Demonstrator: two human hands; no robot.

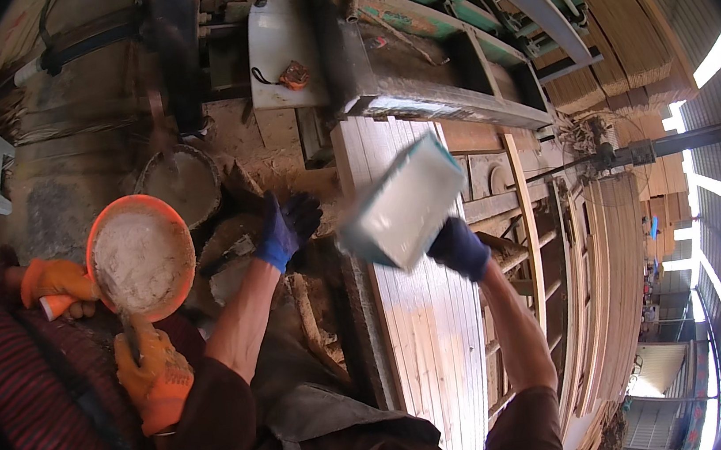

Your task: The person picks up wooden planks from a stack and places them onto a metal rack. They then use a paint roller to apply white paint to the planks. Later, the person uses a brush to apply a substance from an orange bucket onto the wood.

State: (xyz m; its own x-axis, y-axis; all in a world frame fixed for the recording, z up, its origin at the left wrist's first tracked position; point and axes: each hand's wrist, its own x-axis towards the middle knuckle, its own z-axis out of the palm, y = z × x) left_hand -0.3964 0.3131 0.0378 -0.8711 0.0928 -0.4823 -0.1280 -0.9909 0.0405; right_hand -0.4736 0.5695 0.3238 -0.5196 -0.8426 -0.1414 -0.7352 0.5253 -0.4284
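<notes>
In a dark blue glove, my right hand (459,249) grips one end of a teal rectangular tub (403,204), blurred by motion. The tub has a whitish face and is tilted above a row of pale wood strips (431,332) laid side by side, whose surface looks wet and shiny in places. My left hand (289,226), gloved alike, is held out left of the strips with fingers apart and nothing in it. Close by on the left, a co-worker's orange-gloved hands (156,377) hold an orange bowl (140,259) of whitish paste and a tool that is partly hidden.
A dirty round bucket (183,187) stands behind the bowl. Beyond the strips sits a green and grey metal machine frame (453,99). An orange tape measure (294,75) lies on a white board (277,39). Stacked wood boards (616,285) line the right side.
</notes>
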